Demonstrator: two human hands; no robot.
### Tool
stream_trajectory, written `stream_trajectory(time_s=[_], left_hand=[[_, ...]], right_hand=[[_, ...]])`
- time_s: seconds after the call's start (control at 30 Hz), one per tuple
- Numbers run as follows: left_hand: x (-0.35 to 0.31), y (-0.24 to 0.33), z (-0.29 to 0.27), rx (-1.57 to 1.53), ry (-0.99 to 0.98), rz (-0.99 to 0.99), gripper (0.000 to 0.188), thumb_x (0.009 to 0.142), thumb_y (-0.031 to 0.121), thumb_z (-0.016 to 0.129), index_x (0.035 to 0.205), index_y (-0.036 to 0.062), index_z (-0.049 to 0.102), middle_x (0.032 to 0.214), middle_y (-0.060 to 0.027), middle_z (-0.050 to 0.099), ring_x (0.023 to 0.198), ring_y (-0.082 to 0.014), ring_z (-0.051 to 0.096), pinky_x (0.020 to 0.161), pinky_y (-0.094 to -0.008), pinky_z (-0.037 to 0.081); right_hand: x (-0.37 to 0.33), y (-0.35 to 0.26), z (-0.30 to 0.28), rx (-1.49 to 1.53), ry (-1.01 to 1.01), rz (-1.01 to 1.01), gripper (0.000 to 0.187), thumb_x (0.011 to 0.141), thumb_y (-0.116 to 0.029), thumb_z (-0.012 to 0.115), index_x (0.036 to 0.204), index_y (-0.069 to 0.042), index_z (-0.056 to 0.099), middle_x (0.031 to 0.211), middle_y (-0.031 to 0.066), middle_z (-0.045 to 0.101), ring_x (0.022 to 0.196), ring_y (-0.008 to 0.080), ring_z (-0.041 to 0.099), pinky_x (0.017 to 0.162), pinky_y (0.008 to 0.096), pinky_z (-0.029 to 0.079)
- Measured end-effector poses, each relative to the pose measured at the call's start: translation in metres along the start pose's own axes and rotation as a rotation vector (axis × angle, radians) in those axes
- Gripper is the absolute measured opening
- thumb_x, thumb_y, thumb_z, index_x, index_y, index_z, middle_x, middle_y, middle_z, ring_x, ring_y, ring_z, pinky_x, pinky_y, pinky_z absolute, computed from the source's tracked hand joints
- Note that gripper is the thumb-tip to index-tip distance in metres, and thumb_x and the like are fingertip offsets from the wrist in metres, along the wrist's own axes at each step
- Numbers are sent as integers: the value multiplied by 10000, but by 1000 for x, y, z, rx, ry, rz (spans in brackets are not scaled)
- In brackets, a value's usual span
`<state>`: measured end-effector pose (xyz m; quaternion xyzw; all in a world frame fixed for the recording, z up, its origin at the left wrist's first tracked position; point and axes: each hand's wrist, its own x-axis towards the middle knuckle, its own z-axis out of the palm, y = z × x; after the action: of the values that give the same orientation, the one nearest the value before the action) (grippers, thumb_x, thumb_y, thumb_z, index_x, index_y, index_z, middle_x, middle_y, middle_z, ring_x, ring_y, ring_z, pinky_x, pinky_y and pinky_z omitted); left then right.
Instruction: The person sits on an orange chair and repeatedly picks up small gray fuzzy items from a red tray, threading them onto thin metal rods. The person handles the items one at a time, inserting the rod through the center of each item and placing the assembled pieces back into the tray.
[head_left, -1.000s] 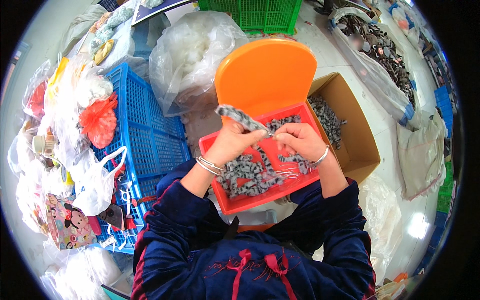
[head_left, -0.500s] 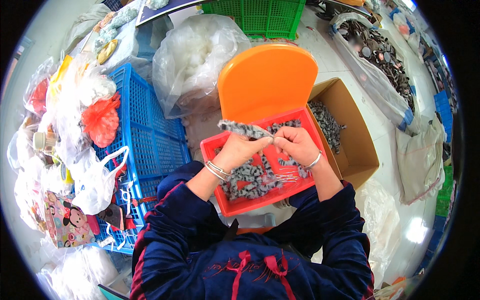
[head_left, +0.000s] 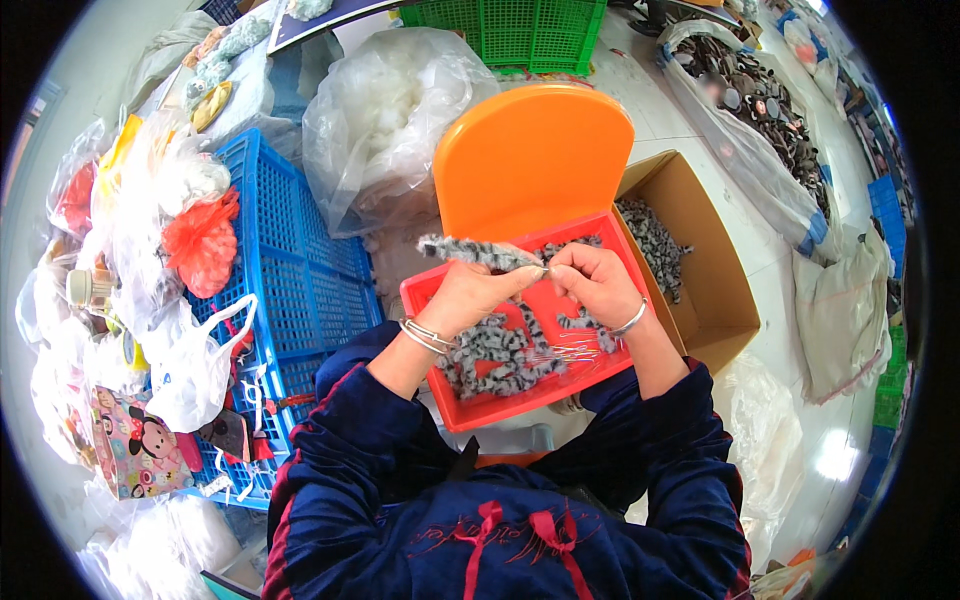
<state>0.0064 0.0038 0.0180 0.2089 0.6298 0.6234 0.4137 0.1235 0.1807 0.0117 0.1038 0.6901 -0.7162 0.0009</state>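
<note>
My left hand (head_left: 478, 297) grips a fuzzy grey-and-black striped plush strip (head_left: 462, 250), whose free end sticks out to the left. At the strip's right end, my right hand (head_left: 598, 285) pinches with thumb and forefinger, close against the left fingertips. What exactly lies between those right fingers is too small to make out, apart from the strip's tip. Both hands are over a red tray (head_left: 470, 413). Inside it lie several more striped plush strips (head_left: 495, 350) and a bunch of thin wire-like pieces (head_left: 570, 352).
The tray rests before an orange chair back (head_left: 535, 160). To the right stands a cardboard box (head_left: 725, 300) with striped pieces. At left are a blue crate (head_left: 300, 260) and plastic bags (head_left: 185, 375). Behind are a bag of white stuffing (head_left: 395, 120) and a green crate (head_left: 510, 35).
The strip's free end has shifted slightly left and looks longer beyond my left hand. Both hands stay together at its right end.
</note>
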Motion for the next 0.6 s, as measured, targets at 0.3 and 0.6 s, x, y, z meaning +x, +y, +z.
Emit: stream_trajectory(time_s=[0.3, 0.6], left_hand=[[4, 5, -12, 52, -32, 72, 150, 891, 149, 683, 954, 14, 698, 733, 10, 631, 646, -58, 555, 586, -211, 432], [4, -3, -2, 133, 50, 178, 120, 837, 113, 719, 864, 5, 672, 751, 2, 641, 651, -77, 574, 593, -253, 478]], right_hand=[[-4, -2, 1, -38, 13, 20, 125, 942, -118, 582, 869, -19, 604, 720, -41, 552, 649, 22, 463, 568, 200, 383], [-5, 2, 9, -161, 96, -48, 119, 922, -86, 613, 828, -27, 571, 705, -37, 546, 607, 19, 464, 533, 200, 379]])
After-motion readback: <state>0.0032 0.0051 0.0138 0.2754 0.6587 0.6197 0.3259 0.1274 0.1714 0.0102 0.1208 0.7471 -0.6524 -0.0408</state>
